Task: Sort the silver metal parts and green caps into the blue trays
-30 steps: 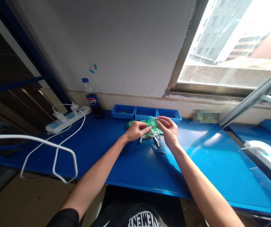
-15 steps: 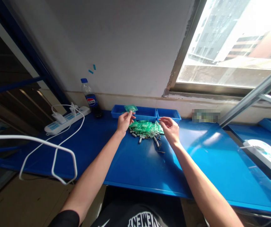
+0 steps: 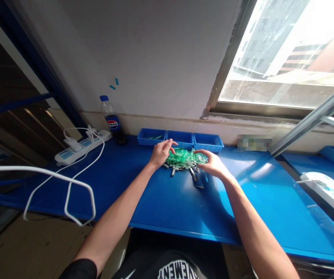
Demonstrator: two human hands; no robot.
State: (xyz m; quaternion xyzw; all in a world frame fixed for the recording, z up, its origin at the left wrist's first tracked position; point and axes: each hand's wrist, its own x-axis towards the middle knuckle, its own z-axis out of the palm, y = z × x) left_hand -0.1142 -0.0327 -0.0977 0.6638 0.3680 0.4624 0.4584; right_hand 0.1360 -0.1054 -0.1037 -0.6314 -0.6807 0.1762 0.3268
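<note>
A heap of small green plastic packets (image 3: 181,155) lies on the blue tabletop, with small metal cylinders (image 3: 175,170) and dark screws (image 3: 198,186) along its near side. My left hand (image 3: 161,153) hovers at the heap's left edge, fingers stretched out and nothing visible in them. At the right side of the heap, my right hand (image 3: 212,164) has thumb and fingers closed on a clear green packet (image 3: 201,158). Behind the heap stand three blue bins; the left bin (image 3: 143,142) has a green packet inside. The middle bin (image 3: 180,135) and right bin (image 3: 209,147) adjoin it.
A cola bottle (image 3: 113,123) and a white power strip (image 3: 64,155) with looping cables stand at the left. Further right are a metal ladder-like frame (image 3: 306,118), another power strip (image 3: 326,190) and a blue tray (image 3: 332,155). The wall and window bound the back.
The green packet from my left hand now lies in the left bin, and that hand has come back right toward the heap. My right hand has lowered and closed on a packet.
</note>
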